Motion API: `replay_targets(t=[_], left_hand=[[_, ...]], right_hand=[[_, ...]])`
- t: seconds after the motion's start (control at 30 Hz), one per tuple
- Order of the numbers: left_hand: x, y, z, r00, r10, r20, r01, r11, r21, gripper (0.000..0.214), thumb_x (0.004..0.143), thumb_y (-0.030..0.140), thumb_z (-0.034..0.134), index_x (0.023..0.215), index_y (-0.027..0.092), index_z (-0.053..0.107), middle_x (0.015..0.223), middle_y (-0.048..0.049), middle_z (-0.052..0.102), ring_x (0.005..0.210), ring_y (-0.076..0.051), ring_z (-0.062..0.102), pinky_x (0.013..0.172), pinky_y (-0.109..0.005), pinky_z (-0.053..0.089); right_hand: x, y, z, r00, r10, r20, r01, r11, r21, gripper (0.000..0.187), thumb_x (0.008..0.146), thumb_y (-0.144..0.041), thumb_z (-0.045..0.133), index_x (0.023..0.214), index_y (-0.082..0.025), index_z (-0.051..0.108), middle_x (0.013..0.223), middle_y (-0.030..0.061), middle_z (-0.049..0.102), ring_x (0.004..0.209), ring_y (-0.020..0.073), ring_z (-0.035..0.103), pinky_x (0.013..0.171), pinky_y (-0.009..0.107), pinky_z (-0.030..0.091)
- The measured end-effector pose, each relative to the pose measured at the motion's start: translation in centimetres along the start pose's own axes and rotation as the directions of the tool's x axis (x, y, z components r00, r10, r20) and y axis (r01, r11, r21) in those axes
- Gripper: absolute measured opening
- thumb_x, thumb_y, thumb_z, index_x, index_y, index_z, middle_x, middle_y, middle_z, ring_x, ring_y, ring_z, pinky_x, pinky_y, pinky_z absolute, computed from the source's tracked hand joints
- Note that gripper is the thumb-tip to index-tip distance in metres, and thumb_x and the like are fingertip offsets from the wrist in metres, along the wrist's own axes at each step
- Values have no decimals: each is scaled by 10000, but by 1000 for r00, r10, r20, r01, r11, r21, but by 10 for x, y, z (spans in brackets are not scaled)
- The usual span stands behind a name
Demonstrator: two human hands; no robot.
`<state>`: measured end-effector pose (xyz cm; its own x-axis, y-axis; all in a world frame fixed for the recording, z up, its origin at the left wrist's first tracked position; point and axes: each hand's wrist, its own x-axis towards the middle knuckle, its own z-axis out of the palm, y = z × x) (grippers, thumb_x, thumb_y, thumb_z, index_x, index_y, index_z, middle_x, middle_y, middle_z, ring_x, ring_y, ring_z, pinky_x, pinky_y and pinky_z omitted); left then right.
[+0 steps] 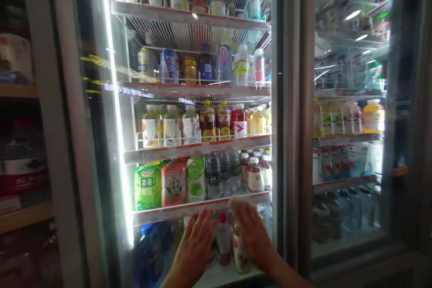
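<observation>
My left hand (196,246) is raised in front of the lowest part of a lit drinks fridge, its fingers stretched upward. To its right, my right hand (252,233) is held up too, slightly blurred, with fingers extended and nothing visible in it. Between the two hands stands a red-capped bottle (223,243). A bottle with a pale label (239,252) is partly hidden behind my right hand. Just above my fingertips runs the front edge of a shelf (162,214). I cannot tell whether either hand touches anything.
Above are green drink pouches (148,186), a red pouch (173,184), clear water bottles (213,173) and tea bottles (191,125). Cans (168,65) stand higher. A metal door frame (296,121) borders another fridge on the right. Wooden shelves (25,220) are at left.
</observation>
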<state>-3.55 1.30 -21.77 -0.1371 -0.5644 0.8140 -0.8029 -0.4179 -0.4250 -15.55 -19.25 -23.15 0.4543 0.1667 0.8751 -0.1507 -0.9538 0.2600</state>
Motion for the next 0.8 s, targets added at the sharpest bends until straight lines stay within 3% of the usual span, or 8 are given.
replay_targets(t=[0.1,0.27,0.33,0.4,0.57,0.7,0.73,0.8], left_hand=[[-12,-12,-8,999,-38,-1,38,999,39,436,783,239,486,1215,185,507,1329,-84,489,1377,-229,182,1134,-415,93],[-13,-45,-24,991,-132,-25,134,981,141,492,779,157,459,1270,136,443,1378,-138,421,1378,-255,175,1123,-435,141],[-16,-58,-29,985,-171,-28,173,974,147,513,794,182,462,1303,144,406,1410,-131,379,1378,-257,178,1122,-438,150],[-23,-70,-33,971,-234,-49,239,960,149,555,812,211,458,1352,164,340,1435,-117,343,1381,-252,168,1121,-440,159],[-38,-97,-44,929,-360,-84,370,915,163,606,845,250,436,1410,211,219,1457,-105,304,1380,-252,173,1100,-470,212],[-47,-114,-52,911,-402,-96,413,887,207,590,858,253,425,1408,191,220,1468,-125,271,1387,-258,140,1089,-484,222],[-50,-118,-54,902,-418,-102,431,877,214,591,861,259,422,1410,188,215,1472,-128,259,1387,-260,137,1086,-488,225],[-55,-125,-58,885,-453,-105,465,859,214,596,864,268,420,1414,190,203,1478,-127,245,1385,-266,143,1081,-495,232]], right_hand=[[-1,-25,8,980,-167,105,164,986,35,782,694,-26,377,1441,-162,188,1502,13,208,1384,239,146,1090,419,299],[51,-34,8,996,44,-75,-41,998,48,769,747,-61,389,1453,-122,91,1513,116,117,1383,318,100,1069,552,247],[67,-41,9,985,-170,15,168,983,71,771,733,-58,390,1450,-123,115,1507,89,165,1390,261,105,1100,488,227],[83,-51,8,914,-388,117,375,919,118,774,717,-67,395,1447,-149,150,1502,41,203,1390,210,120,1120,425,210],[134,-79,11,997,-79,-28,81,992,93,753,727,-97,413,1441,-114,177,1507,88,175,1392,292,51,1110,537,127],[148,-106,20,870,-490,51,474,862,182,790,688,-107,447,1438,-131,198,1498,42,224,1395,234,61,1137,451,96],[149,-112,21,862,-502,74,481,855,195,790,689,-109,449,1438,-141,201,1501,33,218,1394,230,69,1138,444,94],[153,-122,22,935,-343,85,325,929,179,770,704,-110,450,1436,-140,212,1510,47,180,1392,264,71,1129,483,83]])
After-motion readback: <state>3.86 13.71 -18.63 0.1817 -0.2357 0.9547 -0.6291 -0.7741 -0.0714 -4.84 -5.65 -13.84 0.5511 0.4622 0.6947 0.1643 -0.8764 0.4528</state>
